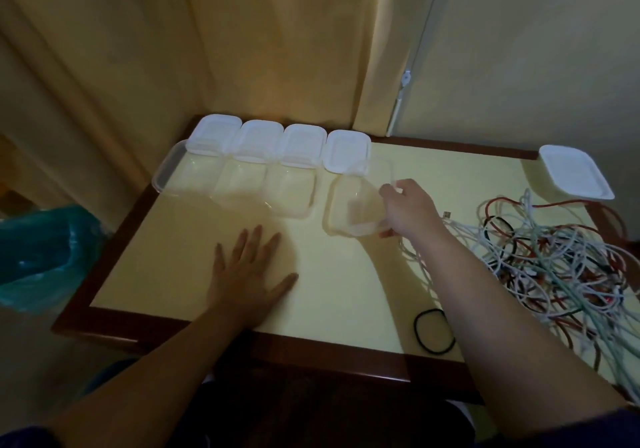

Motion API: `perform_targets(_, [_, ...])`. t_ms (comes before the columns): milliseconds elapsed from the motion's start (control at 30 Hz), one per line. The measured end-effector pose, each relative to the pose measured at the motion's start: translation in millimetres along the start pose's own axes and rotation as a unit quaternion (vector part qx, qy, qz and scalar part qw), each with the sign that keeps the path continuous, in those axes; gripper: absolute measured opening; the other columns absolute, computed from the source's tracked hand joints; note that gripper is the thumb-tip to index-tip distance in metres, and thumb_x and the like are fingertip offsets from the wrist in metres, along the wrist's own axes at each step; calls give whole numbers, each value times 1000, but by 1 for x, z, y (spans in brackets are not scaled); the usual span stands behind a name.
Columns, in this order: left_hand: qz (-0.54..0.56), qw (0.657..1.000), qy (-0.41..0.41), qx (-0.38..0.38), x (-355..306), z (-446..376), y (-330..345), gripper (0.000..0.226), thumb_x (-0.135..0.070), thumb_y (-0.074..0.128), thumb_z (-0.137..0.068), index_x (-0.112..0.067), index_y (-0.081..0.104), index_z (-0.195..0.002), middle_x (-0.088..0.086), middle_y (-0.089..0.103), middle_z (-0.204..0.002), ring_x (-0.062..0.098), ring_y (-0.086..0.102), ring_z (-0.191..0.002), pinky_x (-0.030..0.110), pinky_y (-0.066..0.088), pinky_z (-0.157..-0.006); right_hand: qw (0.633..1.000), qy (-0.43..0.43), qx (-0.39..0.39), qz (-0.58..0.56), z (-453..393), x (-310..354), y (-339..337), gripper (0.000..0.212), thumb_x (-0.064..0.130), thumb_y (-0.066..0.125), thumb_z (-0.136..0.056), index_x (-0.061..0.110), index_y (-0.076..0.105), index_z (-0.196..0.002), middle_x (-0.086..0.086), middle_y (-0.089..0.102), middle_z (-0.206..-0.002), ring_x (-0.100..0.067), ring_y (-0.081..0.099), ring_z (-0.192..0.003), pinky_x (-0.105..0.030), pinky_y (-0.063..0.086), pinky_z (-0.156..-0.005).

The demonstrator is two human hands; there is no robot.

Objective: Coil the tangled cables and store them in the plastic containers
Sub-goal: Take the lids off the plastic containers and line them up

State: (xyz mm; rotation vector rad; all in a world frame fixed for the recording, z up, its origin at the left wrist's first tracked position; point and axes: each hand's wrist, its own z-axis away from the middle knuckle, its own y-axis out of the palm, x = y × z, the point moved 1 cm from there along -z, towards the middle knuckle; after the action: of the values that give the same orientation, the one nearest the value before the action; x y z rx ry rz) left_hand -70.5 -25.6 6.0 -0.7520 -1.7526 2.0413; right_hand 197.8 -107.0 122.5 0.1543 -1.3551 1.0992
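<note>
Nearby, a teal plastic bag [38, 250] is seen left of the worktop [166, 274], and four white lids [282, 144] are lined along its far edge behind three clear containers [239, 184]. A tilted clear container [353, 208] is held at its rim by the right hand [407, 210], its grip curled narrow. The left hand [251, 271] is laid flat, fingers spread. Tangled white, red and black cables [554, 264] are heaped at the right, beside a lidded container [571, 173] and a black band [434, 331].

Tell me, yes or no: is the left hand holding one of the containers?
No. The left hand lies flat on the table, while the right hand grips the clear container.
</note>
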Motion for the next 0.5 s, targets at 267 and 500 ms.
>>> perform_targets(267, [17,1000,-5,-6,-1,0,0,92,-86,12,-81,-42,0,-161,-4,-9,-172,20,-12,-158,57,-8,-124,992,33,27,123,-21,8,23,47,28,42,-105,6,43,-145,-11,50,-124,-37,64,-98,-55,64,-73])
perform_targets(500, [25,1000,1,-7,0,0,0,88,-85,19,-85,-44,-1,-160,-5,-11,-172,19,-14,-157,57,-8,-124,989,36,22,145,-26,13,28,38,20,49,-99,5,53,-133,-11,56,-127,-29,67,-76,-43,65,-66])
